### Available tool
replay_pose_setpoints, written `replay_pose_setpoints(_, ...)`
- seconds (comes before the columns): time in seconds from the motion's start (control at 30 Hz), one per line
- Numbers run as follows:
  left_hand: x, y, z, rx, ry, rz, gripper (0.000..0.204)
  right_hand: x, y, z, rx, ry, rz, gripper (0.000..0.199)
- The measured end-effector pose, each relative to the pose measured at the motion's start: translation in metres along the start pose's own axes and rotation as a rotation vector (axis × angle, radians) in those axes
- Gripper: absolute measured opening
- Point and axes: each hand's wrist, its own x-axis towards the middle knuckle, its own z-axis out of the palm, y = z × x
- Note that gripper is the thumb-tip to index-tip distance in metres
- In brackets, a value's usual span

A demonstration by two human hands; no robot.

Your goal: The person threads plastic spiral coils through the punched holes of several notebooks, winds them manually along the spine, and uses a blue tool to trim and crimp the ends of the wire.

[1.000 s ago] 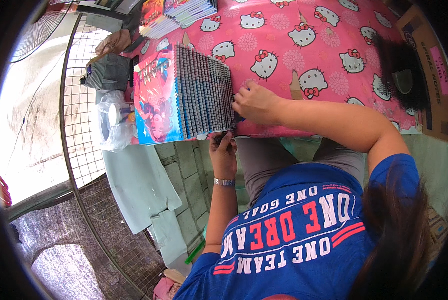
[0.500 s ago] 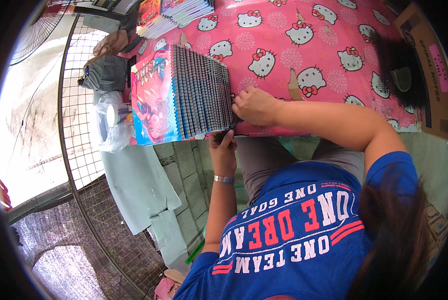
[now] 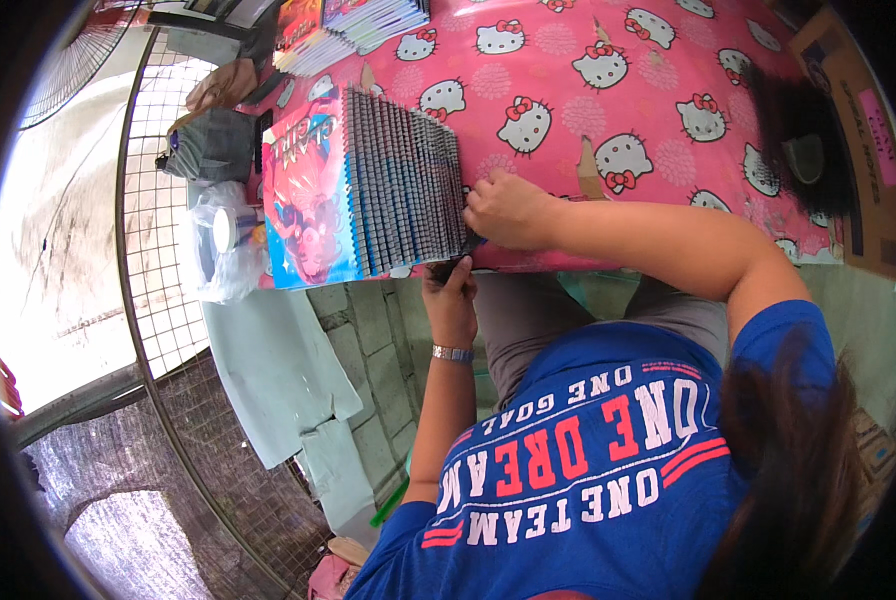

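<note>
**Fanned stack of booklets at the surface edge, both hands engaged**

- Surface: covered in a pink cloth printed with white cartoon cats; it fills the upper part of the view.
- Wire mesh panel: stands left of the surface, beside a grey paved floor.
- Fanned stack of thin colourful booklets: lies at the near left edge of the surface, spread so each edge overlaps the next; the top cover is pink and blue.
- Second pile of booklets: far left corner of the surface, well apart from the fanned stack.
- Clear plastic bag: just left of the fanned stack.
- Right hand: loosely curled, fingers pressing on the stack's right end.
- Left hand: below the surface edge, fingertips pinching the stack's lower right corner.
- Metal wristband: on the left wrist.
</note>
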Motion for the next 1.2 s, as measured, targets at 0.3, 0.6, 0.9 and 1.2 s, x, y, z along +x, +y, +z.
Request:
replay_pose_setpoints(0.3, 0.006, -0.010, -0.013, -0.005, -0.040, 0.001, 0.021, -0.007, 0.006, -0.004, -0.031, 0.123, 0.022, 0.017)
replay_pose_setpoints(0.6, 0.001, -0.009, -0.011, 0.018, 0.052, -0.003, 0.017, -0.005, 0.008, -0.002, 0.215, -0.162, 0.084, 0.019)
replay_pose_setpoints(0.9, 0.005, -0.011, -0.007, 0.127, 0.009, 0.023, 0.022, 0.001, 0.004, -0.007, 0.142, -0.312, 0.030, 0.018)
replay_pose_setpoints(1.2, 0.005, -0.015, -0.013, 0.050, 0.023, -0.002, 0.020, -0.008, 0.000, 0.007, 0.003, 0.081, 0.021, 0.018)
